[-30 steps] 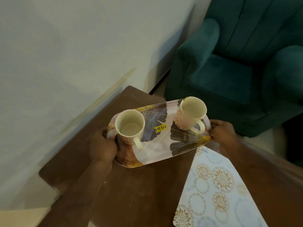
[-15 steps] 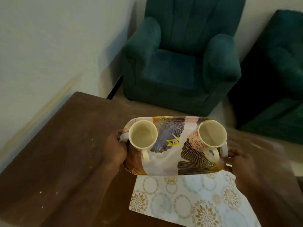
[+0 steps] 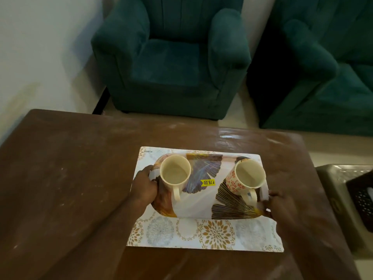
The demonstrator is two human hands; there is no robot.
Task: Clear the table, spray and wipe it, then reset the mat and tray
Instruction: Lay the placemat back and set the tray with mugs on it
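Note:
A leaf-patterned tray (image 3: 196,203) with a yellow price sticker sits over a white floral mat (image 3: 201,233) on the brown table (image 3: 66,178). My left hand (image 3: 144,186) grips the tray's left end and my right hand (image 3: 279,205) grips its right end. Two empty mugs stand upright on the tray: a cream mug (image 3: 175,174) at the left and a cream mug with red flowers (image 3: 245,179) at the right. I cannot tell whether the tray rests on the mat or hovers just above it.
A green armchair (image 3: 173,57) stands beyond the table's far edge, with a second green seat (image 3: 327,77) to its right. A grey stool (image 3: 331,190) bearing a dark perforated basket (image 3: 361,197) is at the table's right side. A pale wall runs along the left.
The tray, held in both hands, has come from the table's far left corner to lie over the mat. The view has swung right and squared up to the table.

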